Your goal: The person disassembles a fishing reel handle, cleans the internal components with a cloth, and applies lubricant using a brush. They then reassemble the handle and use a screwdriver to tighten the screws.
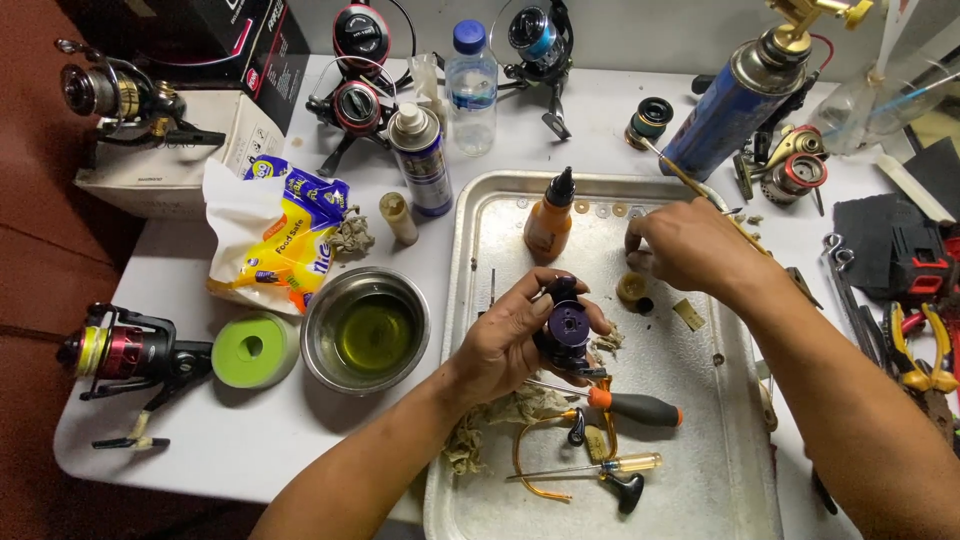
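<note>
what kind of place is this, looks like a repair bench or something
Most likely a fishing-reel repair bench. Whole spinning reels stand around a metal tray; the left hand holds a dark reel body over it, the right hand reaches among small parts, and screwdrivers lie nearby.

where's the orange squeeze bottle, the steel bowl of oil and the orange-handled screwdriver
orange squeeze bottle [547, 222]: head view, on its orange body, below the black nozzle
steel bowl [318, 362]: head view, on its left rim
orange-handled screwdriver [632, 406]: head view, on the dark grip of its handle
</note>
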